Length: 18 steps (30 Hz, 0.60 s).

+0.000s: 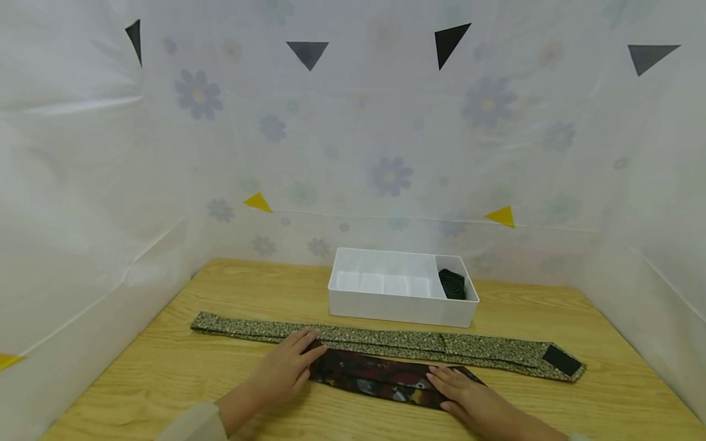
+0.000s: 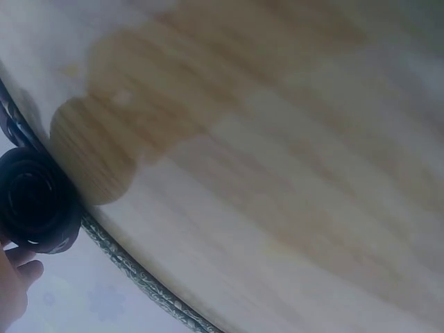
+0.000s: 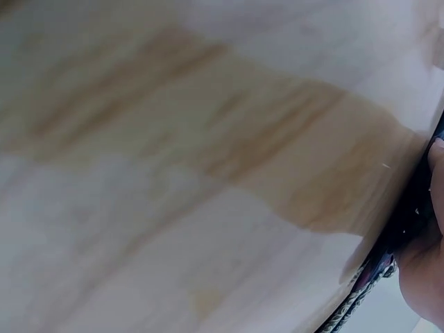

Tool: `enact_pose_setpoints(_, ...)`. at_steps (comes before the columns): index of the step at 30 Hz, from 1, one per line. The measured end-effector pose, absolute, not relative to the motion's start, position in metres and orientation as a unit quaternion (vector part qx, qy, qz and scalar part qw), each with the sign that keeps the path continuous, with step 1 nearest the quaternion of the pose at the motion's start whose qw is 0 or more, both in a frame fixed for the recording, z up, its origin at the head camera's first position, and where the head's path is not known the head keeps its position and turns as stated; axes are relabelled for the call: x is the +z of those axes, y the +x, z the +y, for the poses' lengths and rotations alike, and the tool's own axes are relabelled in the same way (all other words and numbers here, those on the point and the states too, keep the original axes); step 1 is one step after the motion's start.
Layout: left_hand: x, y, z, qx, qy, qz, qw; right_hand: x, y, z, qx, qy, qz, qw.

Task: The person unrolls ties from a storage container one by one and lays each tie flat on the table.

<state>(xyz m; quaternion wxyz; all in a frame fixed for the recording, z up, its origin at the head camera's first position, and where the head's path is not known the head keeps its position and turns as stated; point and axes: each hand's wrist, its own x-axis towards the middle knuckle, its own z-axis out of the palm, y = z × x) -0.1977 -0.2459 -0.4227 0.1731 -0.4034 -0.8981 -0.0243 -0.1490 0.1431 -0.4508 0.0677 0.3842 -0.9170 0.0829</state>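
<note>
A dark necktie [image 1: 380,375] with a maroon, grey and yellow pattern lies across the near part of the table. Its left end is wound into a roll [image 2: 35,198], seen edge-on in the left wrist view but hidden by the hand in the head view. My left hand [image 1: 284,370] holds this roll, fingers bent over it. Toward the other end, my right hand [image 1: 477,398] rests on the tie with fingers extended flat, the thumb near its front edge. Just behind lies a green-and-beige speckled necktie [image 1: 380,338], stretched out, a black patch on its wide end.
A white divided box [image 1: 397,309] stands behind the ties; a rolled dark green necktie [image 1: 453,285] sits in its right compartment. The wooden table [image 1: 138,380] is enclosed by pale flowered sheeting [image 1: 342,141] at the back and sides.
</note>
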Motion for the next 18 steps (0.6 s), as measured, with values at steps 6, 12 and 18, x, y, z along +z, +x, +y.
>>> enact_pose_setpoints(6, -0.425, -0.199, -0.245, -0.043, -0.394, -0.899, 0.188, -0.452, -0.148, 0.147, 0.075, 0.386, -0.916, 0.081)
enact_pose_setpoints(12, -0.427, -0.2, -0.244, -0.054, -0.385, -0.899, 0.201, -0.453, -0.147, 0.152, 0.076, 0.389, -0.914, 0.081)
enact_pose_setpoints(18, -0.426, -0.199, -0.246, -0.072, -0.372, -0.9, 0.214, -0.455, -0.147, 0.158, 0.081, 0.392, -0.912, 0.087)
